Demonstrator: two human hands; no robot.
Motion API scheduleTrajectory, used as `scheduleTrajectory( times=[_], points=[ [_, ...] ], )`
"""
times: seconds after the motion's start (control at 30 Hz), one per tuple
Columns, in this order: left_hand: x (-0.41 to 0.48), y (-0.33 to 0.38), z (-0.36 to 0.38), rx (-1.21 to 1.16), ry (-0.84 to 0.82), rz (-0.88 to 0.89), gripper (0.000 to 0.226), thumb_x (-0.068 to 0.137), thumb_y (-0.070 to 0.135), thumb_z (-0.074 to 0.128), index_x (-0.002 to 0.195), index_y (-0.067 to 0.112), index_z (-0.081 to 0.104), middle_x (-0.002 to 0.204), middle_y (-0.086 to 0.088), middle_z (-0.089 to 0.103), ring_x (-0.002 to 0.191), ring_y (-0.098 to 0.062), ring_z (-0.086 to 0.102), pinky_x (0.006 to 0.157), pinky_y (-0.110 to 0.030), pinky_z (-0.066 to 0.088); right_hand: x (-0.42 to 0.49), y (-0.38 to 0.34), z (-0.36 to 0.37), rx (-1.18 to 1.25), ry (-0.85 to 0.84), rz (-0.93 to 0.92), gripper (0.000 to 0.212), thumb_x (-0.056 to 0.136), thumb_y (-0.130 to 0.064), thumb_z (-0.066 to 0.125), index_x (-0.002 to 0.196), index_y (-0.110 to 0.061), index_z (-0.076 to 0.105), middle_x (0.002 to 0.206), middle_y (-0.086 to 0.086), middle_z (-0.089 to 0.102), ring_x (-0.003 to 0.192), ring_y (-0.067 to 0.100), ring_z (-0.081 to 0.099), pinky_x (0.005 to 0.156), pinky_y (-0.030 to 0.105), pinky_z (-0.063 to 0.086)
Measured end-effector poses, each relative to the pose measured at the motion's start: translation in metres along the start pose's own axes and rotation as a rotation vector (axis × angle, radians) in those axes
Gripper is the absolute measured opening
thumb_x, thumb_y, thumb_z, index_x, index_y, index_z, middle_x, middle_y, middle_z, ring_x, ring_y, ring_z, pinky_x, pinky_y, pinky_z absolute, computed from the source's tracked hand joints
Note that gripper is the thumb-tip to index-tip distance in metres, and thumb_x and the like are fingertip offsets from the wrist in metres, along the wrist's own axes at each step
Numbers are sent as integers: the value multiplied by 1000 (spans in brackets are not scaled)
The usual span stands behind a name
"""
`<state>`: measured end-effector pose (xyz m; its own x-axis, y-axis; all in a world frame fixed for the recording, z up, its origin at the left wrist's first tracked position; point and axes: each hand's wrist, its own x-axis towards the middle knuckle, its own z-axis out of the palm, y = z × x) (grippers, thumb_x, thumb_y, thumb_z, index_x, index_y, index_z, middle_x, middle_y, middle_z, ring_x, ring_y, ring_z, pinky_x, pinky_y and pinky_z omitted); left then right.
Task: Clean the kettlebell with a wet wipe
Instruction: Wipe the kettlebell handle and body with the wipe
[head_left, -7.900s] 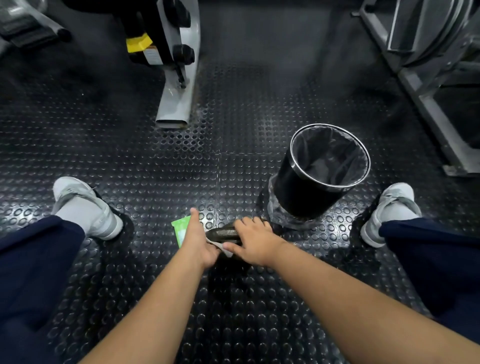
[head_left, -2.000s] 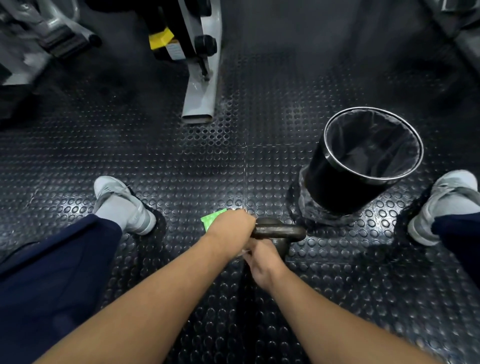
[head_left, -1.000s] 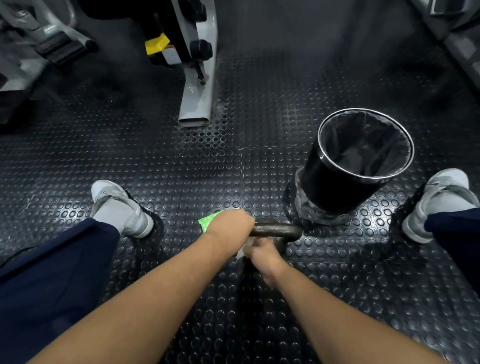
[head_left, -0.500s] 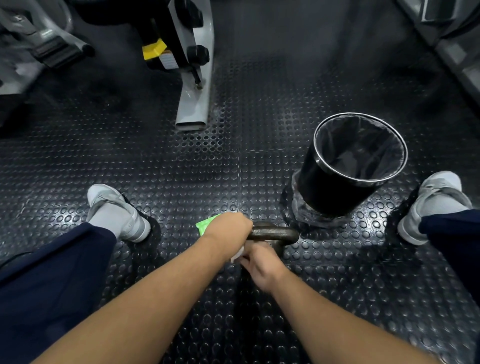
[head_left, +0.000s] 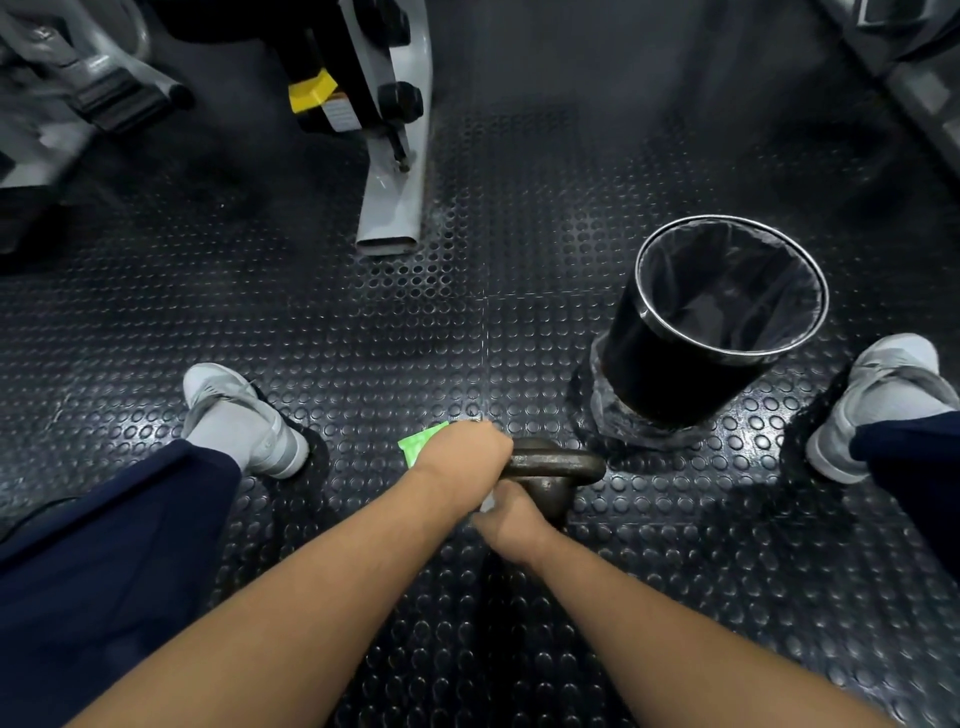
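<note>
Both bare forearms outstretched forward, left hand (head_left: 462, 457) fisted, right hand (head_left: 511, 514) curled close beside it

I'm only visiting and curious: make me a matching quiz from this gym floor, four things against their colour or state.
Things:
1 kettlebell
2 bin
3 packet
4 wipe

Descriptions:
A bright green, on the floor behind the left hand
B white, held by the right hand
C lined with a dark bag
D dark metal, handle gripped by the left hand

Pairs: 1-D, 2-C, 3-A, 4-B
</note>
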<state>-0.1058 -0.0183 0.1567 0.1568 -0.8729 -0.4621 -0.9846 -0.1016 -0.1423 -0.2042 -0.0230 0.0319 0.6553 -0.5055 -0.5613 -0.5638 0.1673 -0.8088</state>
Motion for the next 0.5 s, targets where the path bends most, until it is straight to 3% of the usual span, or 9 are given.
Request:
scheduleTrajectory(
  times=[0.07, 0.13, 0.27, 0.3, 0.4, 0.5],
  points=[
    [2, 0, 0, -1, 4, -3, 16, 92, 3, 58, 102, 12, 68, 103, -8, 69, 95, -29, 69, 76, -36, 53, -4, -8, -4, 345, -5, 104, 12, 76, -2, 61, 86, -6, 66, 83, 16, 68, 74, 26, 63, 65, 35, 53],
    [4, -3, 0, -5, -3, -7, 15, 92, 4, 58, 100, 12, 68, 101, -8, 70, 94, -30, 70, 77, -36, 54, -4, -13, -11, 611, -3, 178, 24, 83, 13, 49, 84, -5, 65, 78, 13, 67, 75, 26, 63, 65, 31, 54],
    [5, -6, 1, -41, -26, -16, 9, 90, 7, 64, 93, 14, 69, 95, -7, 71, 89, -30, 70, 76, -38, 56, 4, -12, -18, 822, -7, 239, 36, 81, 18, 41, 103, 3, 66, 99, 20, 66, 99, 32, 62, 92, 43, 56],
    [5, -5, 1, -36, -26, -11, 10, 90, 6, 64, 92, 14, 69, 94, -7, 71, 88, -30, 70, 75, -37, 55, 5, -12, -20, 836, -1, 249, 37, 81, 18, 40, 103, 3, 66, 100, 19, 66, 100, 32, 63, 93, 44, 56],
    [5, -5, 2, -19, -29, 1, 11, 90, 3, 63, 89, 14, 66, 93, -7, 70, 86, -29, 70, 72, -36, 54, 2, -7, -17, 705, 15, 224, 29, 85, 14, 48, 94, -2, 70, 92, 15, 72, 91, 29, 66, 79, 36, 58],
    [6, -6, 0, -19, -9, -1, 16, 91, 2, 58, 88, 16, 64, 94, -6, 70, 85, -29, 69, 71, -36, 53, -5, -11, -15, 289, 71, 86, 27, 90, 11, 52, 87, -11, 67, 76, 2, 70, 70, 14, 65, 66, 23, 54]
  ],
)
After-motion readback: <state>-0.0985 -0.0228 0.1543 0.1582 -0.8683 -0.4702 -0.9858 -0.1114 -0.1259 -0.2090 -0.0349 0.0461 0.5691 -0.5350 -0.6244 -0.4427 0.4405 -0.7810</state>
